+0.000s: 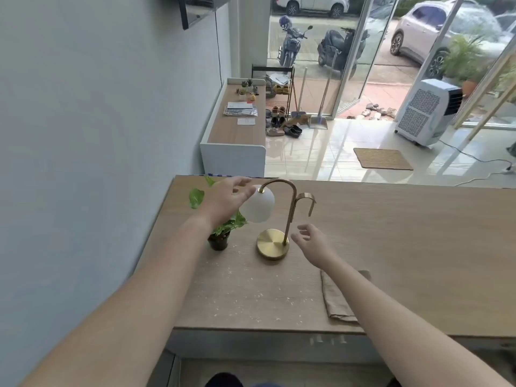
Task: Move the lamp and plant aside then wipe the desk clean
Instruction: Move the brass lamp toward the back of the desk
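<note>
Desk, light wood, runs across mid-frame w/ pale crumbs scattered over its near-left part. Folded beige cloth lies flat near front edge, partly under right forearm. Right hand hovers just beside lamp stem, fingers spread & curled, gripping nothing, not touching. Lamp stands upright on round brass base, approx centre-left of desk; curved brass neck, white globe shade hanging left. Small plant in black pot sits just left of base, leaves up toward wall. Left hand over plant, fingers loose & apart, tips at/near shade; contact unclear. Beyond desk: low wood-top cabinet against wall w/ papers, shoe rack, white air cooler by glass door.
</note>
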Demonstrator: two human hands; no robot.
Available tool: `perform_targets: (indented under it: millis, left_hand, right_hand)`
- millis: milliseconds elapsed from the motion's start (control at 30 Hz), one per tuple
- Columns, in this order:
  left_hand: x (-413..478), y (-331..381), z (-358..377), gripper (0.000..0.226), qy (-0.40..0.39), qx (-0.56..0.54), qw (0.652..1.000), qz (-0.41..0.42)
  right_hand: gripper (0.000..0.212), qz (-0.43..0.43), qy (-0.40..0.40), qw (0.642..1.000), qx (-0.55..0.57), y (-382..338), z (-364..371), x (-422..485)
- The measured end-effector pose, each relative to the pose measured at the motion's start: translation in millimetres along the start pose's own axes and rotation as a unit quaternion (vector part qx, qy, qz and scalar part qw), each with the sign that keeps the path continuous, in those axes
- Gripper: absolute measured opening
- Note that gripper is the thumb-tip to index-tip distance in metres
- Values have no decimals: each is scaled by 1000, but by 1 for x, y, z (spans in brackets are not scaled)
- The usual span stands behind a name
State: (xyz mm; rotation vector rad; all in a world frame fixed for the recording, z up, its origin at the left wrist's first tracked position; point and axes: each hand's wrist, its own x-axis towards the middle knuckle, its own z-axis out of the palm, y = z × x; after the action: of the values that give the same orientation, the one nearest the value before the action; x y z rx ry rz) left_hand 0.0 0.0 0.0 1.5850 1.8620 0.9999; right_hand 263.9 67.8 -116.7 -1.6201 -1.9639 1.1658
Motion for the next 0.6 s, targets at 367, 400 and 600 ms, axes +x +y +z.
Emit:
perform_targets:
  millis: [367,400,600]
  left_hand:
    - [40,-6,13,37,-9,3,998,59]
    - [44,-5,13,36,-12,0,997,71]
    - [62,-6,13,28,-51,-10,992,118]
  right_hand:
    - [51,51,11,996,74,14,39,34]
    - [50,56,16,995,79,15,40,39]
    - [33,68,50,994,71,21,59,57]
